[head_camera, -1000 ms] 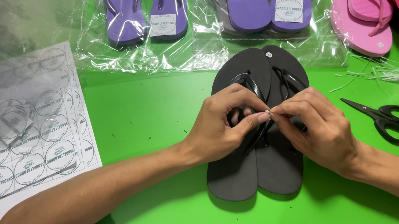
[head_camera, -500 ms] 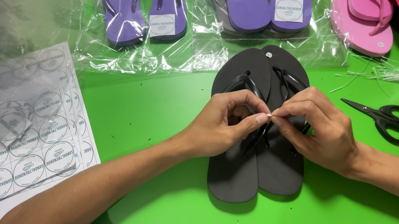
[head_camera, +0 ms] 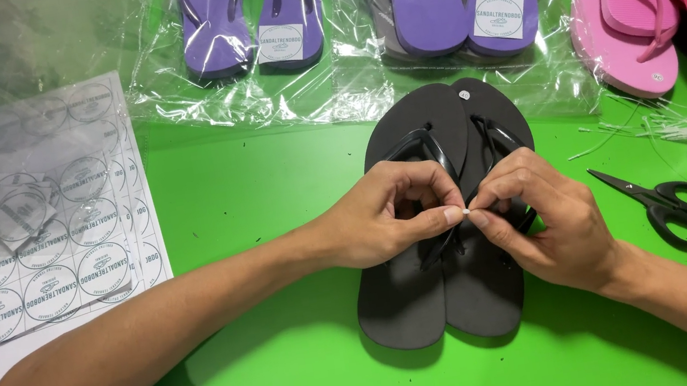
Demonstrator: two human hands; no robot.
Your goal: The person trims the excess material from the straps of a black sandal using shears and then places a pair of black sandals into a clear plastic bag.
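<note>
We pinch the straps of the soft, light black foam flip-flop pair (head_camera: 446,232) mid-frame, left hand (head_camera: 384,214) and right hand (head_camera: 541,221) both closed fingertip-to-fingertip.

Left hand (head_camera: 388,213): palm down, fingers curled, thumb and forefinger tips pinched together, pointing right. Left forearm: bare, running in from lower left, upper arm in a white sleeve with blue stripes.

Right hand (head_camera: 541,221): back toward camera, fingers bent, thumb and forefinger pinched, tips meeting those of the left hand. Right forearm: bare, entering from lower right corner.
</note>
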